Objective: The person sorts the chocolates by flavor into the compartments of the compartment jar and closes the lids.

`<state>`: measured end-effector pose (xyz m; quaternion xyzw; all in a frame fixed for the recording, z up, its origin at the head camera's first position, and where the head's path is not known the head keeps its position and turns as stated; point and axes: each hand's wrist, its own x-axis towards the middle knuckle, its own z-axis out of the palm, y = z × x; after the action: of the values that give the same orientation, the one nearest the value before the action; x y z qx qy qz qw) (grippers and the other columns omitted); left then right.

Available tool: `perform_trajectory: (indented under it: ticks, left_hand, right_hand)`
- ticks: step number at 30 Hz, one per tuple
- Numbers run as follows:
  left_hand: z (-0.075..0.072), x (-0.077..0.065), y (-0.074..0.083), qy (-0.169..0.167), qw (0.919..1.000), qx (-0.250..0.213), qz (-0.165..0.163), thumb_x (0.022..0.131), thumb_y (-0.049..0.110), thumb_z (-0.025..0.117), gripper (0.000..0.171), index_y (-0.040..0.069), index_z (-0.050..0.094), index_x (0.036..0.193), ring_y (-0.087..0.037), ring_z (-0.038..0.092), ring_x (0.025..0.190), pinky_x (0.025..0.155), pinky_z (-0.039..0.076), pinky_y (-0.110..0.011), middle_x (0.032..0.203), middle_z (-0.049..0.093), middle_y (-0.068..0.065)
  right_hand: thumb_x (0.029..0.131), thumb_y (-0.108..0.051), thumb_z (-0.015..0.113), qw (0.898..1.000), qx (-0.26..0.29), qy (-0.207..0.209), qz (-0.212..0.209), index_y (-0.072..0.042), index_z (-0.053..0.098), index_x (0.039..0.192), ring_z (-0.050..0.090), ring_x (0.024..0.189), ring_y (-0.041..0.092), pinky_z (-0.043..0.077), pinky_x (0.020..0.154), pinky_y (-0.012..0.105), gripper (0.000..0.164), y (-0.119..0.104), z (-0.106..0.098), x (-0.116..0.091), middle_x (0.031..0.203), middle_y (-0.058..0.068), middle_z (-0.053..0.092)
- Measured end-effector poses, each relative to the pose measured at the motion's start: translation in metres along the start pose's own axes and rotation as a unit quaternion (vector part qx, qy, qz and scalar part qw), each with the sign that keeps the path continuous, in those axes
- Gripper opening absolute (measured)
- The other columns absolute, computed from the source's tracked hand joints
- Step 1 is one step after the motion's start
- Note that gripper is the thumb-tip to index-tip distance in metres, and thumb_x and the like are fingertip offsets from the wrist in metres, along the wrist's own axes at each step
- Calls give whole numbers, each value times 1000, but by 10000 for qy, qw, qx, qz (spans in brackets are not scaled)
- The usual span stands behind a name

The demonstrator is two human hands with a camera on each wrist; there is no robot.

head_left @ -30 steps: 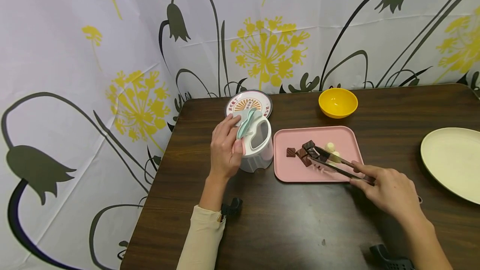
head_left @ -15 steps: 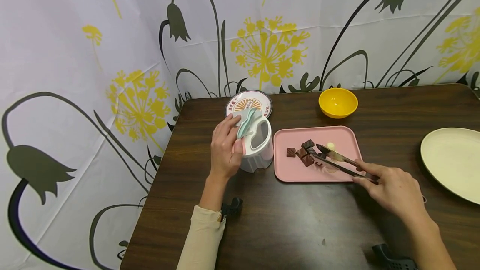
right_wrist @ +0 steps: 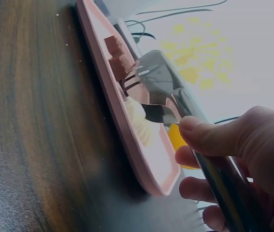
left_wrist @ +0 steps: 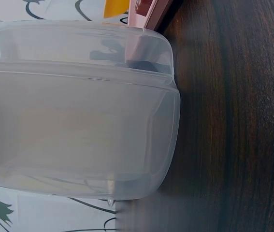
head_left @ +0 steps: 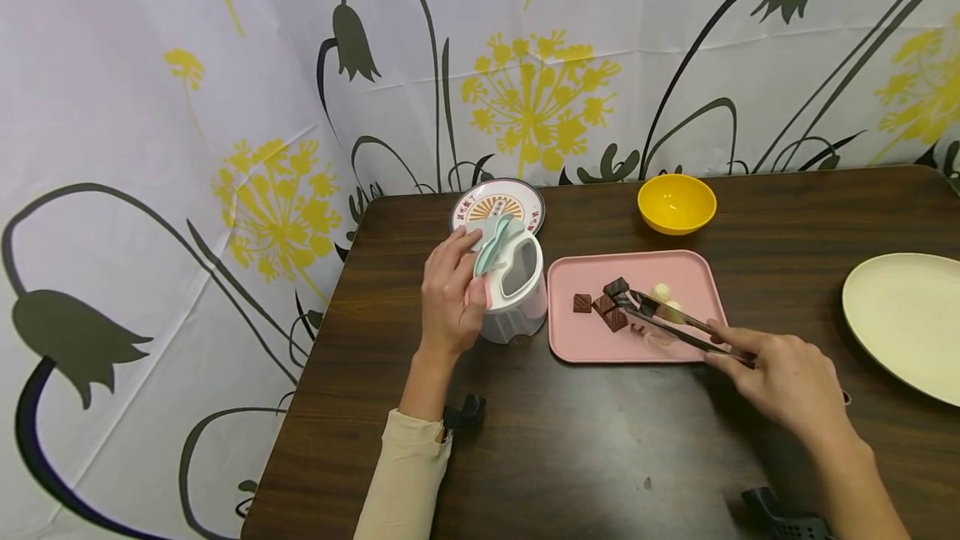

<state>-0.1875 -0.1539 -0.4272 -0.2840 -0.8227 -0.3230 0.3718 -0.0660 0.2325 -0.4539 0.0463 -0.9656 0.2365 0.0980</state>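
While left hand (head_left: 452, 294) grips white container (head_left: 517, 315) at its left side, right hand (head_left: 783, 382) works well apart from it. Container: cloudy translucent body, white lid with clear window, pale green spoon (head_left: 495, 244) on top. Just right, pink tray (head_left: 570, 344), rounded corners, raised rim. On it, lone chocolate square (head_left: 582, 303), brown, ridged; beside it, clustered chocolates (head_left: 615, 319), darker, blocky. Fork-like tips of shiny metal tongs (right_wrist: 190, 104) at cluster; contact unclear. Cream-coloured balls (head_left: 661, 292) farther right. Right hand clamped on tongs, thumb against fingers.
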Motion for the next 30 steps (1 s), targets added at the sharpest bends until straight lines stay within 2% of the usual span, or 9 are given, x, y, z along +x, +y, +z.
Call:
perform_trajectory:
  ticks: [6,9,12,17,21,25,30]
  left_hand:
    - [0,0,0,19,10000,-1,-8,94,43,31,58,2,72,96,-34,51,127,106,32,-52,127,63,-14]
    - [0,-1,0,9,10000,18,-29,93,42,31,57,2,72,95,-34,50,127,106,32,-52,127,63,-13]
    - [0,0,0,-21,10000,28,-48,93,42,31,58,2,72,95,-33,50,128,107,32,-51,127,62,-13]
    - [0,0,0,-10,10000,6,-38,94,44,29,59,2,72,95,-34,51,127,107,32,-50,127,63,-13]
    - [0,-1,0,-17,10000,9,-38,93,43,30,58,2,72,95,-34,51,127,107,32,-51,127,63,-13]
    - [-1,0,0,-25,10000,18,-28,92,41,31,56,2,72,95,-33,50,128,105,33,-53,127,62,-13]
    - [0,0,-1,-11,10000,14,0,93,41,31,56,3,71,95,-33,50,128,105,33,-53,127,63,-13]
  right_hand:
    - [77,-33,81,9997,71,248,-44,-19,72,120,33,50,15,24,44,33,46,-1,-7,0,48,-12,40]
    - [75,-31,83,9986,179,492,-99,-19,73,119,40,50,15,27,45,33,46,-5,-12,2,55,-3,58]
    - [73,-27,85,9960,345,792,-222,-20,74,118,42,48,10,28,45,33,47,-12,-17,3,67,5,69]
    - [66,-21,89,9848,600,1440,-764,-20,75,116,36,42,-4,27,41,32,52,-30,-20,9,83,5,75]
    - [62,-19,89,9728,715,1814,-1251,-19,75,115,40,45,-4,28,40,28,55,-51,-21,18,82,0,75]
    - [65,-19,88,9665,842,1875,-1540,-18,74,117,46,46,-1,32,40,26,54,-72,-21,28,86,-3,75]
    - [70,-18,86,9650,885,1768,-1723,-19,73,119,47,46,1,33,40,30,51,-94,-18,41,94,-4,75]
